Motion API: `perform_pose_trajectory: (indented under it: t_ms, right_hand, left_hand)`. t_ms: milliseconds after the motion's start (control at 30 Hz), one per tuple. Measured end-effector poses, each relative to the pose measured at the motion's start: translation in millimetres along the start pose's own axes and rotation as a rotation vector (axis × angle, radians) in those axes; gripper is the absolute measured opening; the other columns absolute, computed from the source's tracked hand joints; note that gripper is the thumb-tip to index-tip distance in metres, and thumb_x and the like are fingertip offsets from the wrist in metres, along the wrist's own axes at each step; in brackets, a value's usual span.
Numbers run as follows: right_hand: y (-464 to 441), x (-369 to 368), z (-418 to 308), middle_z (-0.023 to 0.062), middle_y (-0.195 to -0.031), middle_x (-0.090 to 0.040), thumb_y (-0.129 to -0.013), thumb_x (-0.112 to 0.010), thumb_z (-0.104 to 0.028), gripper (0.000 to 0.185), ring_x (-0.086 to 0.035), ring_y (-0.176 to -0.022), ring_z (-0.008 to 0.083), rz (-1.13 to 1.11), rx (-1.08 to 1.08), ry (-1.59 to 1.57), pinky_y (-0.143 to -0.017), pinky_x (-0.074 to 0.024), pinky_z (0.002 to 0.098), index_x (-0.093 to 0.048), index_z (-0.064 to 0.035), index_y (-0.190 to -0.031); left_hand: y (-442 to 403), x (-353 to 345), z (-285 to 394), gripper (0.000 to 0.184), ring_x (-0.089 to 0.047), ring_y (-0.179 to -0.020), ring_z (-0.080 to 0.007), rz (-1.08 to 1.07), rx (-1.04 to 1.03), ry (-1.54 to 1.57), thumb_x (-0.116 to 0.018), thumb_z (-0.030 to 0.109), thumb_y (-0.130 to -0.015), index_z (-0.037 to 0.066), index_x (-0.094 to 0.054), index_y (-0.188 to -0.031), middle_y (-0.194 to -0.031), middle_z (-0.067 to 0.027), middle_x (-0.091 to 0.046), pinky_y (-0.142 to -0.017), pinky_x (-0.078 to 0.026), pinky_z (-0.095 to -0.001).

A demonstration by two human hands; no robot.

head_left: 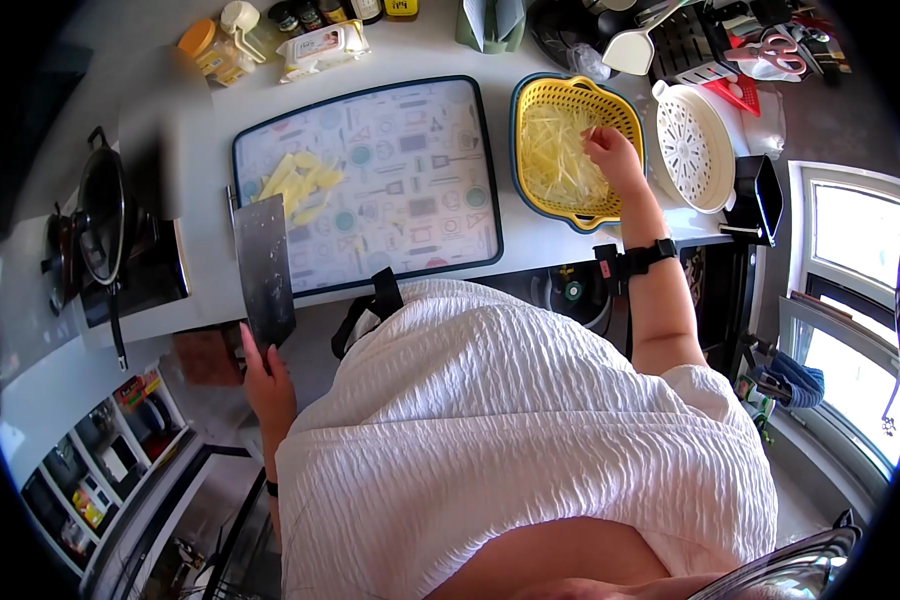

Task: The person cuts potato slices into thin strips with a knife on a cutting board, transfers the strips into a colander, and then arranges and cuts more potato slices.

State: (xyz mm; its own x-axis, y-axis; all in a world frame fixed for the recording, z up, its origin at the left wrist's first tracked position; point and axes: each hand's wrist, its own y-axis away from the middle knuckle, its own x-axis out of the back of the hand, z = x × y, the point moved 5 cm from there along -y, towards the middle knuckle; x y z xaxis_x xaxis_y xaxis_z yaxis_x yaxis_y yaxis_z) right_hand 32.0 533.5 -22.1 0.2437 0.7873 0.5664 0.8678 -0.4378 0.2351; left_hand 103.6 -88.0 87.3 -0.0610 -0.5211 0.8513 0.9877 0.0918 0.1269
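Just beneath the curled-in right hand (616, 158), pale shreds (557, 160) lie in a yellow basket (582, 92)

On a counter (206, 250), slices (295, 188) lie on the left of a cutting board (410, 205), a cleaver (263, 272) between them and the left hand (270, 388). To the board's right, a basket (602, 100) holds shreds (558, 160) beneath the right hand (615, 158), with a strainer (691, 148) farther right. Behind the board lies a wipes packet (325, 50).

Head cam, wide-angle, looks fwd & down at nearby counter (415, 48).
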Motion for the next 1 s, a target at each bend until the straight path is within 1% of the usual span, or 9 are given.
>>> perform_pose_trajectory:
  t_ms: [167,333,400,467,567,667,800,867,1000]
  right_hand:
    - [4,-7,-2,0.0039,-0.089,-0.067,-0.094,-0.06,-0.016,0.022,-0.063,-0.076,0.0104,-0.08,-0.063,-0.26,-0.069,-0.0488,0.024,-0.064,-0.0045,-0.113]
    - [15,3,-12,0.0055,-0.09,-0.067,-0.093,-0.062,-0.017,0.028,-0.065,-0.069,0.0113,0.031,0.014,-0.051,-0.066,-0.0497,0.025,-0.062,-0.0051,-0.119]
    - [14,10,-12,0.0114,-0.107,-0.068,-0.086,-0.069,-0.023,0.04,-0.068,-0.091,0.0256,0.039,0.06,0.337,-0.08,-0.0524,0.0355,-0.061,-0.0091,-0.123]
    - [23,11,-20,0.0127,-0.118,-0.064,-0.084,-0.07,-0.026,0.045,-0.061,-0.107,0.0313,0.103,0.182,0.74,-0.09,-0.0495,0.0413,-0.061,-0.011,-0.125]
    - [37,11,-49,0.0134,-0.121,-0.062,-0.084,-0.069,-0.028,0.045,-0.057,-0.113,0.0321,0.263,0.204,0.856,-0.095,-0.0471,0.0428,-0.061,-0.0118,-0.125]
    - [39,-7,-74,0.0124,-0.119,-0.062,-0.084,-0.069,-0.028,0.041,-0.059,-0.108,0.0335,0.264,0.465,0.68,-0.094,-0.0478,0.0427,-0.063,-0.0117,-0.121]
    - [80,-82,-141,0.0109,-0.103,-0.066,-0.085,-0.068,-0.023,0.024,-0.063,-0.094,0.0314,-0.132,0.521,0.412,-0.082,-0.0522,0.0404,-0.069,-0.0117,-0.106]
    - [89,-137,-125,0.0107,-0.097,-0.067,-0.084,-0.067,-0.022,0.018,-0.064,-0.09,0.0309,-0.363,0.577,0.368,-0.077,-0.0526,0.0401,-0.069,-0.0121,-0.099]
    - [109,-220,-118,0.0126,-0.105,-0.063,-0.083,-0.068,-0.025,0.025,-0.061,-0.097,0.0338,-0.585,0.462,0.486,-0.085,-0.0503,0.0417,-0.066,-0.0114,-0.104]
  left_hand:
    - [2,-4,-3,0.056,-0.061,-0.062,-0.0246,0.013,0.003,-0.019,-0.051,0.016,-0.097,0.011,-0.031,-0.15,-0.074,-0.0127,-0.062,-0.059,-0.048,-0.0349]
    - [1,-5,4,0.055,-0.062,-0.064,-0.0257,-0.045,0.04,-0.055,-0.05,0.018,-0.098,0.009,-0.032,-0.149,-0.076,-0.0133,-0.063,-0.06,-0.048,-0.0351]
    - [-2,-5,5,0.055,-0.062,-0.064,-0.0261,-0.058,0.024,-0.069,-0.05,0.018,-0.098,0.008,-0.033,-0.148,-0.077,-0.0133,-0.063,-0.06,-0.048,-0.035]
    - [-5,-5,9,0.054,-0.063,-0.065,-0.0265,-0.055,-0.026,-0.081,-0.05,0.018,-0.097,0.006,-0.033,-0.148,-0.077,-0.0132,-0.063,-0.061,-0.048,-0.0349]
    - [-8,-8,-1,0.054,-0.063,-0.066,-0.027,-0.059,-0.022,-0.096,-0.05,0.019,-0.098,0.004,-0.034,-0.147,-0.078,-0.0131,-0.064,-0.062,-0.049,-0.0351]
    - [-11,-11,-6,0.053,-0.063,-0.066,-0.0275,-0.065,-0.018,-0.049,-0.05,0.02,-0.098,0.003,-0.035,-0.146,-0.078,-0.0132,-0.064,-0.061,-0.049,-0.0352]
    - [-17,-20,-26,0.053,-0.062,-0.065,-0.0269,-0.063,-0.002,0.016,-0.05,0.019,-0.097,0.002,-0.036,-0.145,-0.076,-0.0132,-0.063,-0.061,-0.048,-0.0346]
    - [-19,-20,-28,0.053,-0.062,-0.065,-0.0263,-0.098,0.045,0.058,-0.05,0.018,-0.097,0.002,-0.036,-0.145,-0.076,-0.0132,-0.063,-0.061,-0.048,-0.0344]
    - [-22,-12,-34,0.053,-0.061,-0.066,-0.0253,-0.107,0.04,0.078,-0.05,0.017,-0.097,0.003,-0.035,-0.146,-0.076,-0.0131,-0.062,-0.063,-0.048,-0.034]
